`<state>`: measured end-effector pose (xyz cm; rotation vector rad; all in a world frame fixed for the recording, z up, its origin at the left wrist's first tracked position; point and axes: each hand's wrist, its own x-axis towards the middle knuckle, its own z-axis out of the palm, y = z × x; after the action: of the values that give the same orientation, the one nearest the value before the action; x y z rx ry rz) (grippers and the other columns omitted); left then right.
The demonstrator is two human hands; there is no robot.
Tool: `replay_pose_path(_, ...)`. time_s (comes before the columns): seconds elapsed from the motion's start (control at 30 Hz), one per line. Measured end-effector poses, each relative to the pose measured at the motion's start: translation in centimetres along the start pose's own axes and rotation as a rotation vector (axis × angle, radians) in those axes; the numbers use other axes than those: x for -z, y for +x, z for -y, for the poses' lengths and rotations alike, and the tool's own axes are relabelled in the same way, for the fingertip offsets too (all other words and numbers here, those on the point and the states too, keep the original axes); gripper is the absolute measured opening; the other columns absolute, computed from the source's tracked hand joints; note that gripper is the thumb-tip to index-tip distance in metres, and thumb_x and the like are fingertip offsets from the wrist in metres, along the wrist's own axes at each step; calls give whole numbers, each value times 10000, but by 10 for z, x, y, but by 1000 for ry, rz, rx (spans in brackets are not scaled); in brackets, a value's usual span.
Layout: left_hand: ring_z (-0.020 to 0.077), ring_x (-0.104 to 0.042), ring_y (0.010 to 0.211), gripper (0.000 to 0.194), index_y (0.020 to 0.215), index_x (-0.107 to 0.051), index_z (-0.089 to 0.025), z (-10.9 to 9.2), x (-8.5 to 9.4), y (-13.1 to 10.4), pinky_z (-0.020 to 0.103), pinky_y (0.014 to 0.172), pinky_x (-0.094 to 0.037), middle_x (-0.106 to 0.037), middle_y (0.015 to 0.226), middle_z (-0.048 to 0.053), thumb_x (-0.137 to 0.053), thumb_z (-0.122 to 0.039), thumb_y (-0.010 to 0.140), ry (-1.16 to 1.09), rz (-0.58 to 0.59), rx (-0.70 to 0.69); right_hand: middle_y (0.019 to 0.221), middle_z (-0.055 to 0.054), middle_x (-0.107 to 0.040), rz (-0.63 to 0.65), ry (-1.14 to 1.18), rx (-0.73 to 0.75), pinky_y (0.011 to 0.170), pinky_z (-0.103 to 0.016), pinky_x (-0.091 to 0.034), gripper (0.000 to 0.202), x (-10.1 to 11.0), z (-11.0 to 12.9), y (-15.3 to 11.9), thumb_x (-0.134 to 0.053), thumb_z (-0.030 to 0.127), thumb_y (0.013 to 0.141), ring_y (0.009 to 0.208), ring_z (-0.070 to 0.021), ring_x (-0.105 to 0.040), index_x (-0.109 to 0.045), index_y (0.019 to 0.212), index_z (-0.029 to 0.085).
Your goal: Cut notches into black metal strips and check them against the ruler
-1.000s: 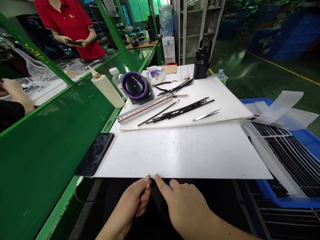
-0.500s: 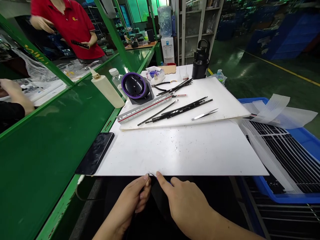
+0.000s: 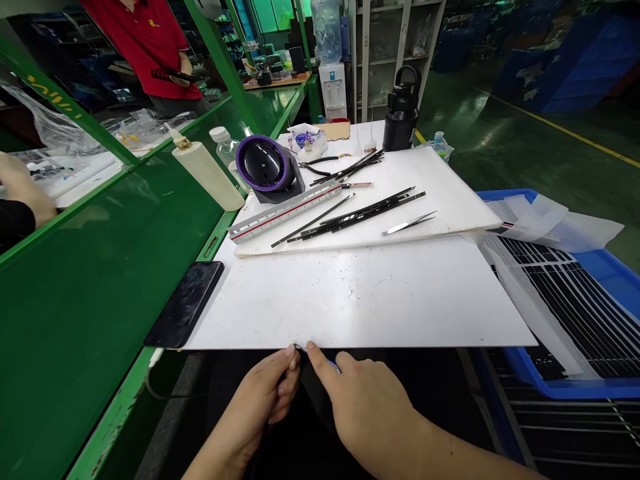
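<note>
At the near edge of the white board (image 3: pixel 360 293), my left hand (image 3: pixel 267 393) pinches a small dark piece whose tip barely shows. Beside it, my right hand (image 3: pixel 367 400) is closed around a thin tool with a blue part (image 3: pixel 334 365), its index finger stretched along it. The tool's thin metal tip reaches the left fingertips. Farther back, a white foam sheet (image 3: pixel 450 193) bears several black strips (image 3: pixel 365 215), a scale ruler (image 3: pixel 285 212), metal tweezers (image 3: pixel 409 224) and black-handled pliers (image 3: pixel 320 165).
A phone (image 3: pixel 185 303) lies at the left. Behind stand a purple-rimmed device (image 3: pixel 265 164), a white bottle (image 3: pixel 210 175) and a black flask (image 3: pixel 401 113). Right of the board, a blue tray (image 3: pixel 613 273) holds black strips. Beyond the green partition is a person in a red shirt (image 3: pixel 150 40).
The view has shifted slightly. The person in red has lowered a raised hand toward the dark object. My hands keep nearly the same pose at the board's edge.
</note>
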<state>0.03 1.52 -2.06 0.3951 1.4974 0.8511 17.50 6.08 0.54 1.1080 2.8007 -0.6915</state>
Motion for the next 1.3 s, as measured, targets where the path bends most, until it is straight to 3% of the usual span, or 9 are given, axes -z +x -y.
replay_pose_path(0.2,33,-188,411,380,715,-459,-188,0,1,-1,166,372,-122,-321,511,-91,-500,-537,859,5,-9,-9,806,-57,-641,0,-75,-10,419,-287,-378,727,-5,4,-2,-434,16,791,507,-192,-610,-297,1474,223)
replay_pose_path(0.6,31,-166,416,348,720,-453,-190,-2,3,0,160,369,-104,-308,512,-95,-517,-505,856,-11,39,-9,830,-43,-675,-62,59,-13,501,-307,-424,727,-2,-2,-3,-403,29,784,588,-222,-637,-316,1466,264)
replay_pose_path(1.0,31,-180,403,348,713,-462,-188,-2,5,-1,160,371,-118,-313,502,-94,-512,-499,862,-14,49,-2,797,-45,-641,-65,-72,4,407,-276,-307,767,-10,0,-2,-466,45,752,489,-181,-588,-286,1472,240)
replay_pose_path(1.3,33,-222,387,309,776,-543,-178,-2,4,-13,175,381,-146,-365,514,-75,-501,-468,875,-122,108,51,851,-36,-668,-99,26,-49,498,-303,-365,658,1,-18,-10,-399,97,865,580,-208,-613,-257,1481,280)
